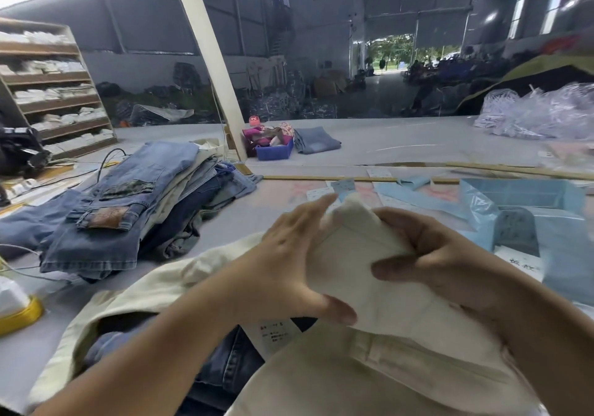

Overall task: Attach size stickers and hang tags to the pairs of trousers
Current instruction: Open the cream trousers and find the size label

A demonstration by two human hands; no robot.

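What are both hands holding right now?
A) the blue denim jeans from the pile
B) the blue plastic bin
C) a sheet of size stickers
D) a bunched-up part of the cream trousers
D: the left hand and the right hand both grip a bunched fold of the cream trousers, while the pile of jeans lies untouched at the left.

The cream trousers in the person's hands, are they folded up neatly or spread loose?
Loose, not folded. The cream trousers are bunched up between the left hand and right hand, and the rest sprawls crumpled over the table.
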